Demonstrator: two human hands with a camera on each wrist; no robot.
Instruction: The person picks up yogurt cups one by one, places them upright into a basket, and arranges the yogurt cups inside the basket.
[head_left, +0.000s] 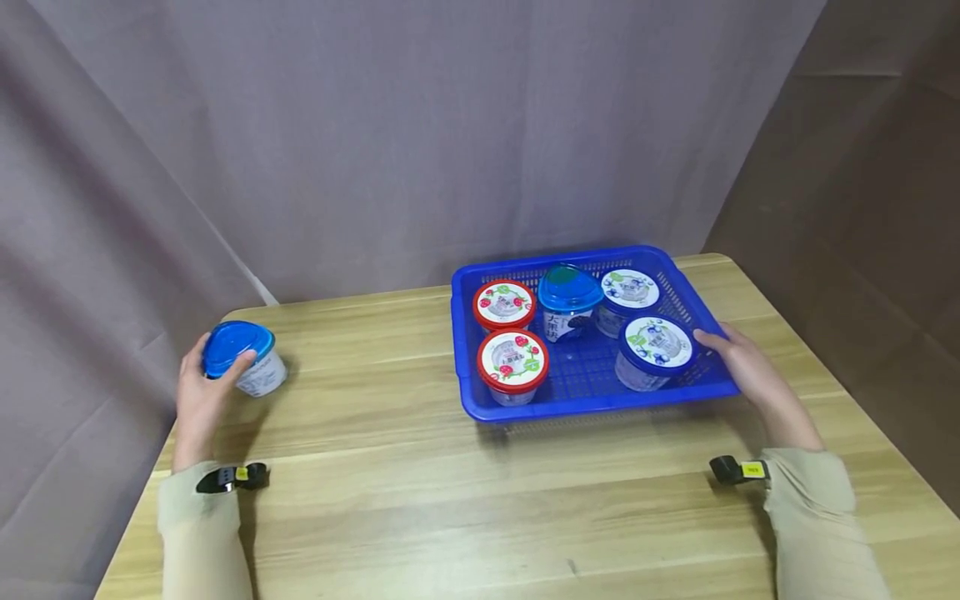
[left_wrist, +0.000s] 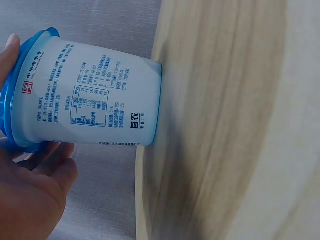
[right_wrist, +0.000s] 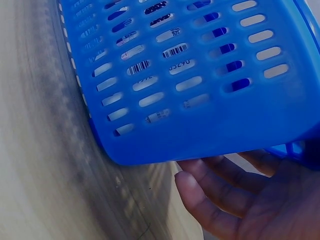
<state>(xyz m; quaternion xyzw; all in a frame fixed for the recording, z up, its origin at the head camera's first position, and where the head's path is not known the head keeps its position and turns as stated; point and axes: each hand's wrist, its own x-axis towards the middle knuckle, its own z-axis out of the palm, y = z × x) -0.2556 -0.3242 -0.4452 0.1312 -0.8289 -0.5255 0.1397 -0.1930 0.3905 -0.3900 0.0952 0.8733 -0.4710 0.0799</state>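
Observation:
My left hand point(head_left: 198, 400) grips the blue lid of a white yogurt cup point(head_left: 262, 377) at the left end of the table, thumb on one side and fingers on the other. In the left wrist view the printed cup point(left_wrist: 92, 95) has its base right at the wood. Over on the right, my right hand point(head_left: 761, 387) holds the right rim of a blue plastic basket point(head_left: 600, 406), thumb on top. Its fingers point(right_wrist: 220, 192) curl beneath the rim outside the slotted wall in the right wrist view.
Inside the basket sit two red-lidded tubs with strawberry prints point(head_left: 513, 362), two blue-rimmed tubs with blueberry prints point(head_left: 657, 342) and a cup with a blue triangular lid point(head_left: 570, 287). A grey curtain point(head_left: 375, 150) hangs behind the wooden table point(head_left: 360, 433).

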